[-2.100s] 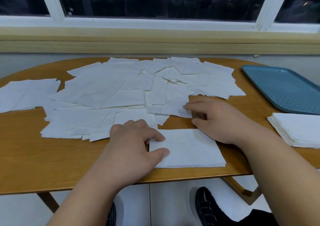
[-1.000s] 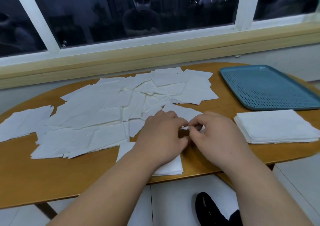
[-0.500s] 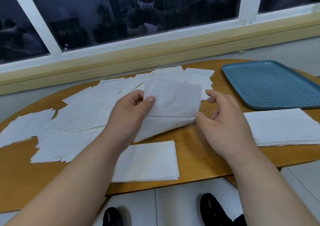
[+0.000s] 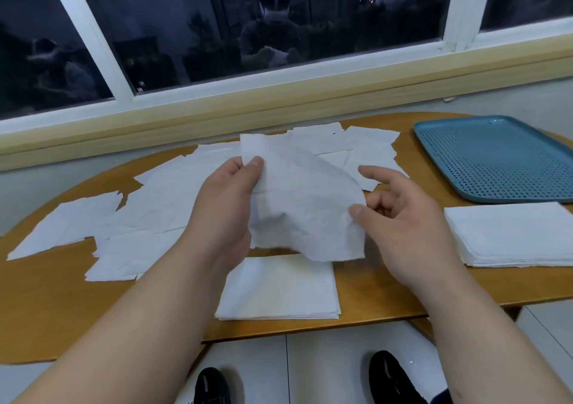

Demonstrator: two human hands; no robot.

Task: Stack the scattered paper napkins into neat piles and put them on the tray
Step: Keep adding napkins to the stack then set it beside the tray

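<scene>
"What had changed?"

"A second before, both hands were down at the table [image 4: 62, 310]. Now the left hand [image 4: 229, 205] pinched one napkin [image 4: 304, 205] by its top corner, lifted above the small pile [image 4: 279, 292]."

"The right hand [image 4: 400, 217]?"

"Loosely spread, with the thumb touching the napkin's edge. I couldn't tell if it was pinching. No pile was on the tray [image 4: 496, 161] yet."

A wooden desk [image 4: 46, 310] lies under the left hand [image 4: 223, 205]. Beyond it is a dark window [image 4: 341, 16] above a cream sill [image 4: 279, 106]. Black shoes [image 4: 393, 379] stand on pale floor [image 4: 325, 366], nearer than the right hand [image 4: 412, 227].
</scene>
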